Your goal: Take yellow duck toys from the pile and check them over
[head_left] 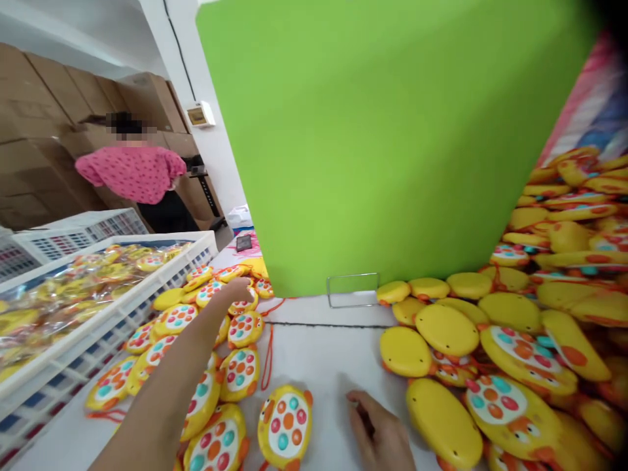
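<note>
White tabletop (328,356) is backed by a green board (373,144). One yellow toy (285,426) is laid face up between a left pile (240,374) and a right pile (446,330). Near it, the right hand (380,432) is loosely curled; over the left pile, the left hand (239,290) is extended; whether either grips anything cannot be told. Farther left, wrapped toys (98,281) are held in a white basket (147,304).

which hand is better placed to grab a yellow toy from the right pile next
Right, I'd say. The right hand is low beside the right pile, with no toy visible in it. The left hand is stretched forward over the left toys, across the table.
</note>
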`<state>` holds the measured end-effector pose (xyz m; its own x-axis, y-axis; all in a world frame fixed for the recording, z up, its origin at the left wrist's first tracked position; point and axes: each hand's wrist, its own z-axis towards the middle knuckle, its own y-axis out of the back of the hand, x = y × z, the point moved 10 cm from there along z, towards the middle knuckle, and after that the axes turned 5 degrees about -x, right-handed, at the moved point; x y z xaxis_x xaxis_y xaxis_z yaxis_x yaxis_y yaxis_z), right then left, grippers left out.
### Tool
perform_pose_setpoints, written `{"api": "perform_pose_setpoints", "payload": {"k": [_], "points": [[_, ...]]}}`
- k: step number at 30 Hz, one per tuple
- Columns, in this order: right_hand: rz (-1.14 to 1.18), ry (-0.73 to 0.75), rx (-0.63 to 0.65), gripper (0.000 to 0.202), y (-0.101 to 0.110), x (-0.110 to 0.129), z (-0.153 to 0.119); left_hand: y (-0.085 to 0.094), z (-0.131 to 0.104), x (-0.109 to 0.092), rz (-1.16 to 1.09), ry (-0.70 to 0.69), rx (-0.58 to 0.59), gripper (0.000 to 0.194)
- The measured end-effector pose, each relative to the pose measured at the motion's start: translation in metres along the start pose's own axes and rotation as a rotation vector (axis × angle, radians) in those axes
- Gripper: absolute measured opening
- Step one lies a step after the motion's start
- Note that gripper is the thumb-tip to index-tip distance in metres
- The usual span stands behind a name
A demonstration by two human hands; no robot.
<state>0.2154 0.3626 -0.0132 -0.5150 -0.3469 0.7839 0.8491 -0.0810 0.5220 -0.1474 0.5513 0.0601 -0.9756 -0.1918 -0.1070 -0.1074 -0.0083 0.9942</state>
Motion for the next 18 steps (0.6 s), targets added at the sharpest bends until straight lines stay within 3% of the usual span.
{"api": "perform_pose_setpoints", "payload": {"k": [2, 4, 8, 11, 13, 15, 18], "points": [[0.010, -0.015, -0.005, 0.032, 0.002, 0.003, 0.000, 0.000, -0.005, 0.003, -0.001, 0.018, 0.014, 0.028], [0.019, -0.033, -0.021, 0.032, 0.004, 0.006, 0.000, 0.012, -0.016, 0.007, -0.009, 0.038, -0.009, 0.028], [0.052, -0.069, -0.047, 0.031, 0.007, 0.007, 0.001, 0.064, -0.058, 0.009, -0.078, 0.077, -0.144, 0.031], [0.136, -0.096, -0.056, 0.031, 0.008, 0.009, 0.004, 0.105, -0.116, -0.007, -0.186, 0.066, -0.245, 0.044], [0.220, -0.134, -0.071, 0.035, 0.013, 0.016, 0.004, 0.118, -0.166, -0.028, -0.262, 0.034, -0.277, 0.048], [0.284, -0.165, -0.063, 0.040, 0.020, 0.033, -0.003, 0.117, -0.220, -0.056, -0.381, -0.028, -0.267, 0.048], [0.443, -0.239, -0.005, 0.048, 0.035, 0.073, -0.025, 0.094, -0.295, -0.102, -0.678, -0.125, -0.143, 0.041]]}}
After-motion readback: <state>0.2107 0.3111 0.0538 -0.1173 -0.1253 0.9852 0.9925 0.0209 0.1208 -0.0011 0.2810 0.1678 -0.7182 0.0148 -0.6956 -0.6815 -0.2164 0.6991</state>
